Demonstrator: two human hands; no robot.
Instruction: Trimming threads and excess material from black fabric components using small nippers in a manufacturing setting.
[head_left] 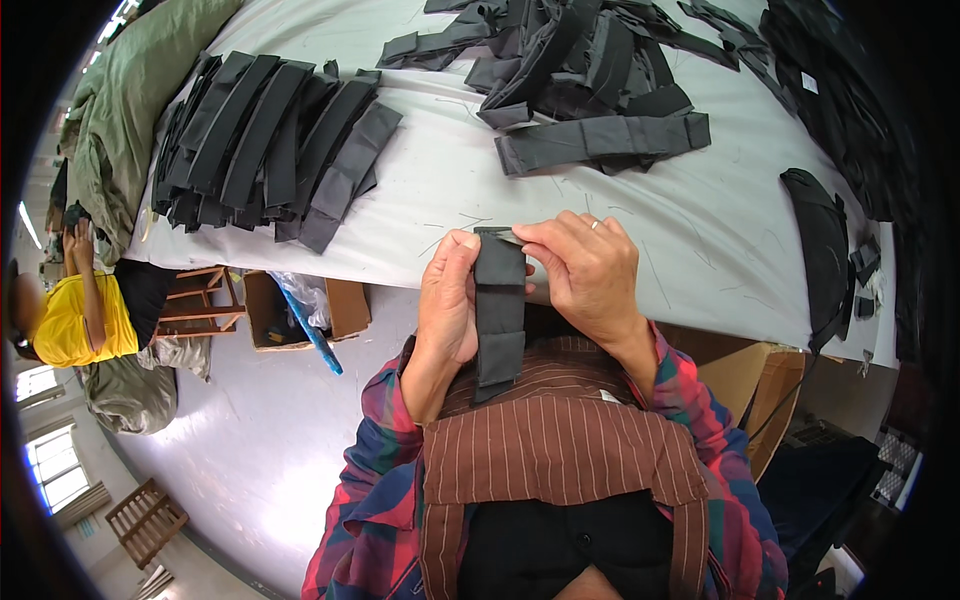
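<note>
My left hand [449,298] is closed on a dark grey fabric strip [500,320], thumb near its top end. The strip hangs upright in front of my apron, with crosswise seams or folds dividing it into sections. At its top right corner, my right hand [588,268] is closed in a pinch. A small, thin, pale pointed thing [507,238] shows at those fingertips; its kind is too small to make out. Beyond my hands, a row of similar strips [270,140] lies stacked at the left. One flat strip [600,140] rests in front of a loose heap [590,60].
A white-covered table [430,170] bears loose threads. Black bundled fabric [840,110] and a dark curved piece [815,250] lie at the right. Cardboard boxes stand below the table, one [350,308] at the left. A person in yellow [90,310] works at the far left.
</note>
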